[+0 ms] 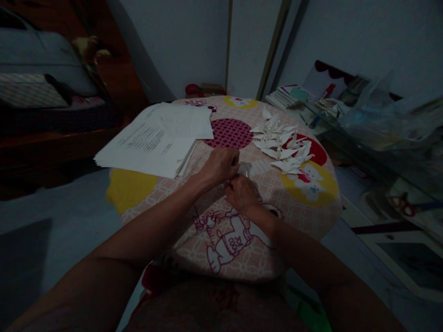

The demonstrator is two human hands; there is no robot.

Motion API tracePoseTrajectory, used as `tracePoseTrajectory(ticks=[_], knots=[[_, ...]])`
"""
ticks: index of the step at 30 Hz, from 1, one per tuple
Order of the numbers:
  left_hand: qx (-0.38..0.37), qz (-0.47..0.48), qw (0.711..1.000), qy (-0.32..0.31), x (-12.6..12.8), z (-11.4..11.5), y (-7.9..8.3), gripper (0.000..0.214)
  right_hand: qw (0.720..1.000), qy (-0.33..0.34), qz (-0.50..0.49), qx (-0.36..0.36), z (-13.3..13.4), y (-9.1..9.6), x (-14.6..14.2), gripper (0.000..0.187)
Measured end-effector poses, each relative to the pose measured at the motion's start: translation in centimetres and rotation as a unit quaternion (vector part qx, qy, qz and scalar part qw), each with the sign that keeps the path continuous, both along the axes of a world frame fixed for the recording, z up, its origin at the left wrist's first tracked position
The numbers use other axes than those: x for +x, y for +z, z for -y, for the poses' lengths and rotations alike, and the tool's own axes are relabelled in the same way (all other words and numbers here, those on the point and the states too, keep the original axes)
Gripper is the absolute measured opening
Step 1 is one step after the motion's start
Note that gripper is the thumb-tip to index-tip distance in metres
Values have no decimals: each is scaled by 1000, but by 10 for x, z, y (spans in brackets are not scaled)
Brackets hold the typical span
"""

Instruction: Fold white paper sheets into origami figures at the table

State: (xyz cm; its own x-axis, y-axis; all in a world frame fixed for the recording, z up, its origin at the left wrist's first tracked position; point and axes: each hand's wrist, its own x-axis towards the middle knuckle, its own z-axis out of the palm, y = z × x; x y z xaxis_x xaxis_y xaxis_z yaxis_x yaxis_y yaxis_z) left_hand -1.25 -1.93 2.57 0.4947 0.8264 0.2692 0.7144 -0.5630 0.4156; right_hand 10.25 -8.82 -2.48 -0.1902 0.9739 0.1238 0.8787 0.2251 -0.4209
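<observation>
My left hand [221,165] and my right hand [243,192] meet over the middle of the round table, fingers closed and nearly touching. Between and just beyond them shows a small pale piece of paper [245,168], mostly hidden by the fingers; its folds are too dark to make out. To the right of my hands lies a cluster of folded white paper cranes [282,142] with pointed wings and tips. A thick stack of printed sheets [138,143] rests on the left of the table, its edges uneven.
A patterned cloth [194,244] with cartoon figures covers the table. On the right, a glass shelf [374,159] holds plastic bags [387,115], a pile of booklets [285,97] and other small items. Wooden furniture [117,69] with a cushion stands at the left.
</observation>
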Motion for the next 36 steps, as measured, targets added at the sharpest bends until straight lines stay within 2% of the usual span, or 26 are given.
tracePoseTrajectory(ticks=[3,9,15,21,26,31,36], knots=[[6,-2,1000,-1,0,-3,0,5,998,18,-44,-29,-4,5,10,28],[9,26,1000,-9,-11,-8,-3,8,986,137,-90,-36,-3,14,34,22],[-2,40,999,-23,-19,-13,-2,6,978,203,-43,-4,0,6,44,20],[-17,85,996,-35,-22,-21,-7,3,979,194,-54,-24,-5,8,42,7],[-38,124,991,-38,-24,-28,-14,5,986,163,-19,-15,-11,7,35,13],[-58,127,990,-33,-28,-32,-18,7,983,184,11,1,-18,2,34,20],[-57,118,991,-25,-30,-32,-16,7,978,208,23,-6,-22,8,34,19]])
